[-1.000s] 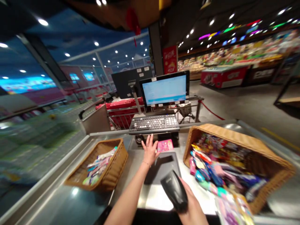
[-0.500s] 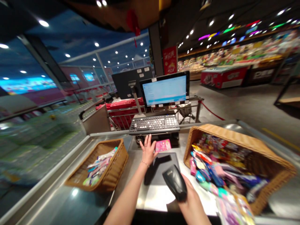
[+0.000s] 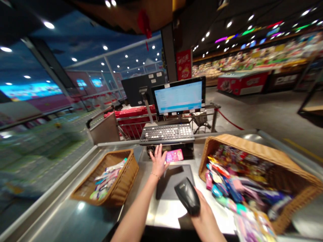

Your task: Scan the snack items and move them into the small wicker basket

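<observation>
My left hand (image 3: 158, 163) is stretched forward below the keyboard, its fingers partly spread. At its thumb side is a pink card (image 3: 174, 155) with printed pictures; the near edge is at my index finger and thumb, and the grip is partly hidden. A black handheld barcode scanner (image 3: 187, 196) is in my right hand (image 3: 204, 215), which is wrapped around its handle. The scanner's head points up and left over a dark grey pad (image 3: 171, 185) on the metal counter (image 3: 164, 215).
A black keyboard (image 3: 168, 133) stands before a lit monitor (image 3: 179, 96). To the left is a wicker basket (image 3: 123, 178) with packaged goods; a larger one (image 3: 252, 144) on the right holds many colourful packs, some spilling over its near side. Shopping carts (image 3: 131, 122) stand behind the counter.
The pink card has shifted slightly left along with my left hand and turned a little. My right hand and the scanner have hardly moved.
</observation>
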{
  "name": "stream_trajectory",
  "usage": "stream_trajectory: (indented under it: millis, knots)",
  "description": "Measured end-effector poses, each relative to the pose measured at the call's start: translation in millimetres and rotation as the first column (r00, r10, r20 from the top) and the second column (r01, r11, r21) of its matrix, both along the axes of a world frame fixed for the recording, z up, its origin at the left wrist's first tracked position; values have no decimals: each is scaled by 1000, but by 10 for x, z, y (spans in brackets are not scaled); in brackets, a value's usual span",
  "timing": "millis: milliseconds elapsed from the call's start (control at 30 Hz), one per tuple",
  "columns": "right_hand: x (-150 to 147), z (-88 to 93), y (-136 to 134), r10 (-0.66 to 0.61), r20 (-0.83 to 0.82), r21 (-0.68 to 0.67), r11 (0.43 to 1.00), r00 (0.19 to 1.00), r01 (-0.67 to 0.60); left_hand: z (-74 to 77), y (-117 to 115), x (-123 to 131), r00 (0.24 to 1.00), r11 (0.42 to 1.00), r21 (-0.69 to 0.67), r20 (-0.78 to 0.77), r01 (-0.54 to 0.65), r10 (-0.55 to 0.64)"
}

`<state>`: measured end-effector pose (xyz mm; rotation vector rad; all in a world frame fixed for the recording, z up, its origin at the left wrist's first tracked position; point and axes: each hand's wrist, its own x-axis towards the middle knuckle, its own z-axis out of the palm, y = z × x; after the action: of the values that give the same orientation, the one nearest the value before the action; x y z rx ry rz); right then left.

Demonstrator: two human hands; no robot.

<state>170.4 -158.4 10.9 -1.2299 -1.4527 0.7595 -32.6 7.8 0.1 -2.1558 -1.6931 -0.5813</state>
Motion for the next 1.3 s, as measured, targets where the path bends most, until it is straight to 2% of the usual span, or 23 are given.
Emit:
stream_trajectory:
  millis: [200,567,867,1067,1300]
  knots:
    - [-26,-10,70,-27,-26,8,1000,999,27,59,25,-51,1000,1000,3,1,-20,20]
    - [10,-287,100,77,206,-26,997,975,-73,101,61,-119,999,999,14,-13,-41,42]
    - [-141,-212,322,41,203,10,999,978,-44,143,63,-225,997,996,33,-21,-80,80]
    - [-180,-284,264,62,164,25,997,985,-67,185,26,-310,991,990,41,-8,-136,137]
    - [-319,-162,274,114,122,2,993,986,-115,211,-11,-424,986,986,19,-10,-165,165]
